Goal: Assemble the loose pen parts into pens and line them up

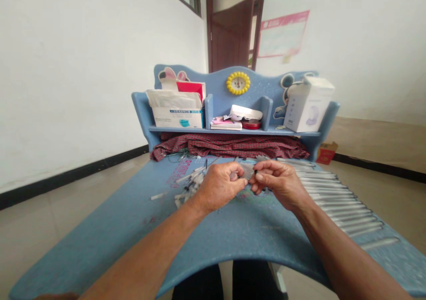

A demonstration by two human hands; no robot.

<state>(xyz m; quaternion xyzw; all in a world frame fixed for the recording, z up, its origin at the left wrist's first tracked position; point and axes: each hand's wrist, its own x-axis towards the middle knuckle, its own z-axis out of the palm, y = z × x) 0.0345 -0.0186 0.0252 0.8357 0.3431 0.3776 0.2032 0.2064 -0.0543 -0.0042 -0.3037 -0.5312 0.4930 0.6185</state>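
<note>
Over the middle of the blue desk, my left hand [221, 183] and my right hand [281, 182] face each other, close together. The right thumb and fingers pinch a small black piece [256, 172]. My left hand has its thumb and fingers curled together, and whatever is in them is too small to make out. A greyish see-through item [246, 170] shows in the gap between the hands; whether either hand touches it I cannot tell. Behind my left wrist lies a heap of small white and clear plastic parts [189, 184], partly hidden by the arm.
On the right, several clear pen-like tubes with dark ends [336, 198] lie in a row. One white piece [159, 196] rests apart on the left. Checked cloth [229, 145] is bunched under the shelf [193, 130], which carries a mask box [178, 116] and a white carton [309, 104].
</note>
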